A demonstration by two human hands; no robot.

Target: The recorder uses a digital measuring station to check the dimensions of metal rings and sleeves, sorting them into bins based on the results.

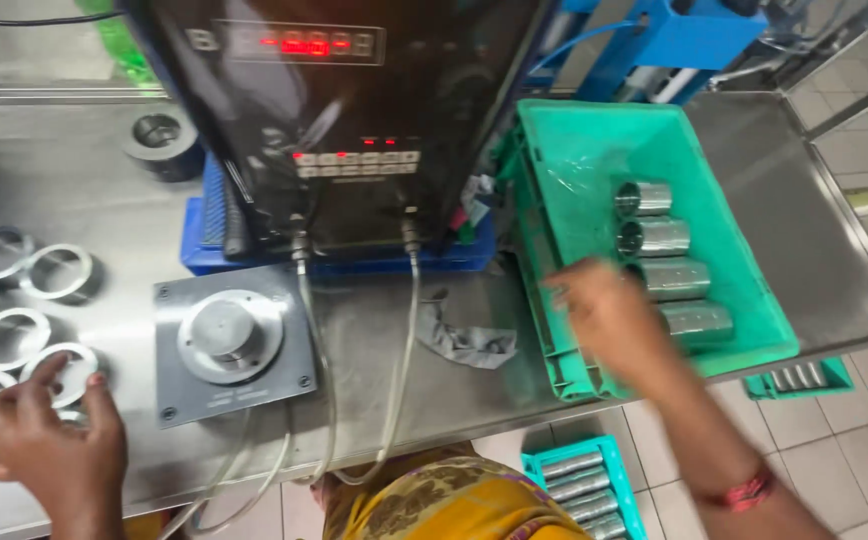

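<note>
Left hand (pixel 49 445) grasps a metal ring (pixel 66 372) on the steel surface (pixel 434 350); right hand (pixel 609 318), fingers loose, reaches into a green crate (pixel 574 150) of metal sleeves (pixel 674 278).

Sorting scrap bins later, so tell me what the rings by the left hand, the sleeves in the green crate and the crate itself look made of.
Rings: seemingly bare metal, machined, bright silvery glare.
Sleeves: likely metal too, with a polished grey shine and hollow bores showing at their ends.
Green crate: apparently moulded plastic, with an even matte colour and ribbed walls.
Left hand touches a ring; right hand reaches over the crate.
</note>
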